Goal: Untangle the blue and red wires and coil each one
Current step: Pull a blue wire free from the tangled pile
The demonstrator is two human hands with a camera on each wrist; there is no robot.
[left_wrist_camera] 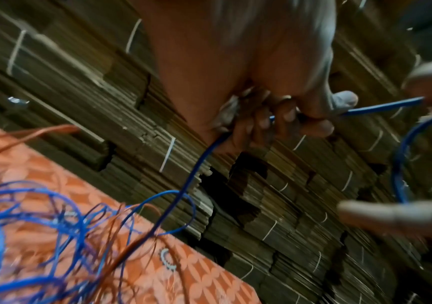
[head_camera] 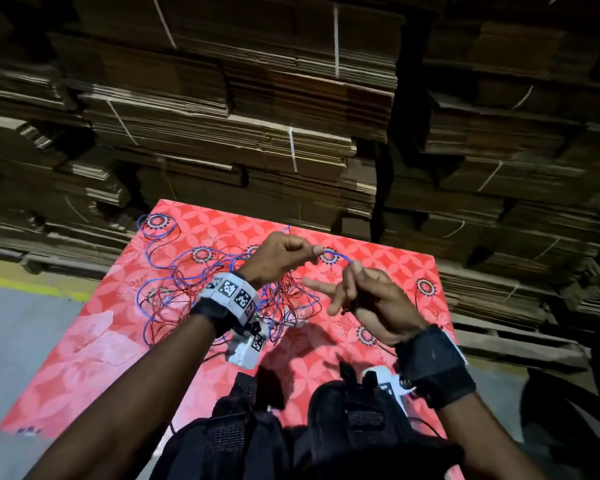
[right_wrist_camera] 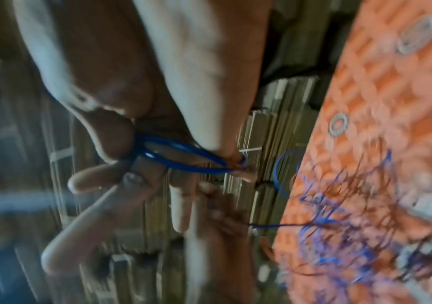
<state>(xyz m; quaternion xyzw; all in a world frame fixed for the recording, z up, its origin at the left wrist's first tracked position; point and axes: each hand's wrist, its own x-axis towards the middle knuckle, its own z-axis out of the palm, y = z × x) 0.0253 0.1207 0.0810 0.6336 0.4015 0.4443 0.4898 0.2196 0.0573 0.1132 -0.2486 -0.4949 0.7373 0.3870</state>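
Observation:
A tangle [head_camera: 222, 285] of thin blue and red wires lies on the red patterned tablecloth [head_camera: 84, 358], left of centre. My left hand [head_camera: 284, 251] is raised above it and pinches the blue wire [left_wrist_camera: 201, 160], which runs down into the tangle [left_wrist_camera: 40, 216]. A short blue stretch [head_camera: 342, 256] spans to my right hand [head_camera: 357, 292], which holds a small blue coil [right_wrist_camera: 183, 158] looped between thumb and forefinger, its other fingers spread. The red wire [left_wrist_camera: 27, 135] stays mixed into the heap [right_wrist_camera: 339, 216].
Tied bundles of flattened cardboard [head_camera: 239, 116] are stacked high just behind and to the right of the table. Grey floor [head_camera: 21, 323] shows at the left. Black straps and gear [head_camera: 343, 427] sit at the near table edge by my body.

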